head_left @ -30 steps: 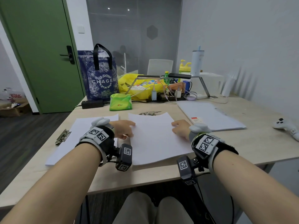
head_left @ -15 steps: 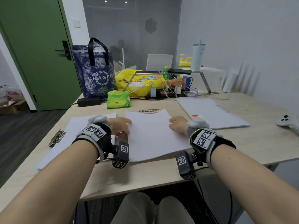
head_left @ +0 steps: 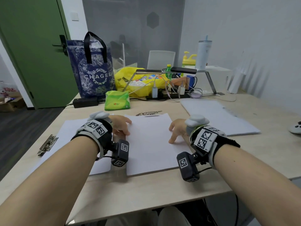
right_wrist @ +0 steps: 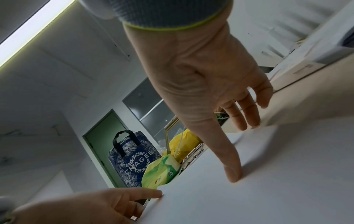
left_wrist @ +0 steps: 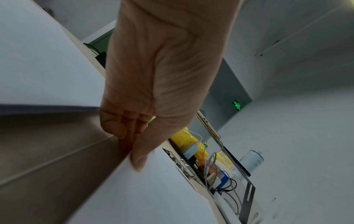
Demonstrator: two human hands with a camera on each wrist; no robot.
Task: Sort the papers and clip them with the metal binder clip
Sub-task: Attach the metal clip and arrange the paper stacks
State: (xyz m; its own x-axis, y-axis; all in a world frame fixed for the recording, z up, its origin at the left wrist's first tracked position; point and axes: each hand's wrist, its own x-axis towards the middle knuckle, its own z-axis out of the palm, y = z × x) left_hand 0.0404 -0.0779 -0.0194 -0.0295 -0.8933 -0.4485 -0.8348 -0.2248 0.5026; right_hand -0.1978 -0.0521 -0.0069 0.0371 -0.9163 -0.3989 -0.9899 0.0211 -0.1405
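A stack of white papers [head_left: 151, 144] lies in front of me on the wooden table [head_left: 146, 193]. My left hand [head_left: 126, 128] holds its left edge, thumb [left_wrist: 139, 160] on top and curled fingers against the edge. My right hand [head_left: 172, 134] rests on the stack's right part with spread straight fingers, thumb tip [right_wrist: 234, 177] pressing down. One metal binder clip [head_left: 149, 113] lies just beyond the stack's far edge. Another clip [head_left: 47, 145] sits at the left end of a second white sheet [head_left: 71, 136].
A further paper pile [head_left: 215, 116] lies at the right. Behind stand a green tissue pack [head_left: 117, 102], a blue tote bag [head_left: 92, 70], a yellow bag [head_left: 130, 79], cables and a phone stand [head_left: 166, 71]. A white controller [head_left: 295, 128] is at the far right edge.
My right hand has spread its fingers wider on the stack. The left hand stays at the left edge. The head view has shifted slightly.
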